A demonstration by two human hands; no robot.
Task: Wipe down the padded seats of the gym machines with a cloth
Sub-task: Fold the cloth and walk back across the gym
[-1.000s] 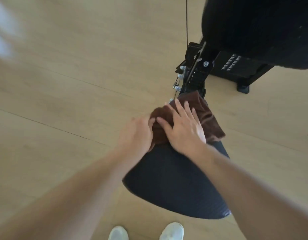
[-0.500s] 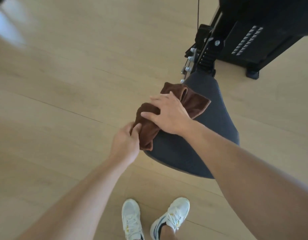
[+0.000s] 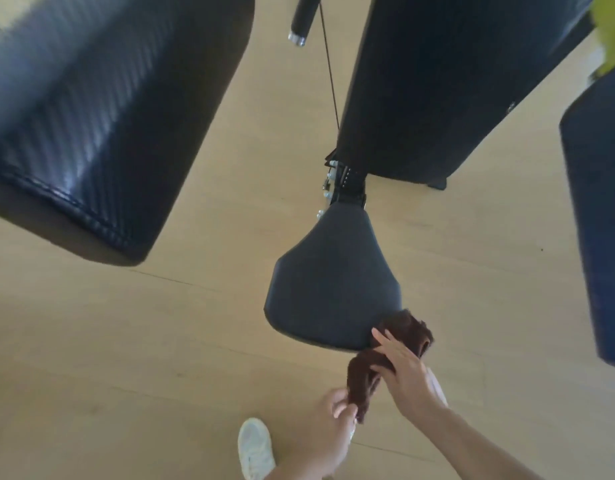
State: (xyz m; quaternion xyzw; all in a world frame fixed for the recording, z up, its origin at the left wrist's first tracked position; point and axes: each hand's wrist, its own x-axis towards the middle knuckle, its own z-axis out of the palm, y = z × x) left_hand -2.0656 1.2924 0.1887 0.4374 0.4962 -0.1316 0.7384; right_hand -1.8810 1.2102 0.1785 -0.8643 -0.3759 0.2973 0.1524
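Note:
A dark padded seat (image 3: pixel 328 282), narrow at the far end and wide toward me, stands over the wooden floor in the middle of the view. A brown cloth (image 3: pixel 403 336) hangs off the seat's near right corner. My right hand (image 3: pixel 404 370) lies flat across the cloth, fingers spread. My left hand (image 3: pixel 333 429) pinches the cloth's lower end just below the seat's edge. Most of the seat's surface is bare.
A large black padded arm (image 3: pixel 101 109) looms at the upper left, close to the camera. The machine's black column (image 3: pixel 434 77) and a thin cable (image 3: pixel 328 64) rise behind the seat. Another dark pad (image 3: pixel 600 209) fills the right edge. A white shoe (image 3: pixel 255 448) stands below.
The cloth and both hands have slid from the seat's left side and far end to its near right corner. My view has pulled back and upward, revealing the pads.

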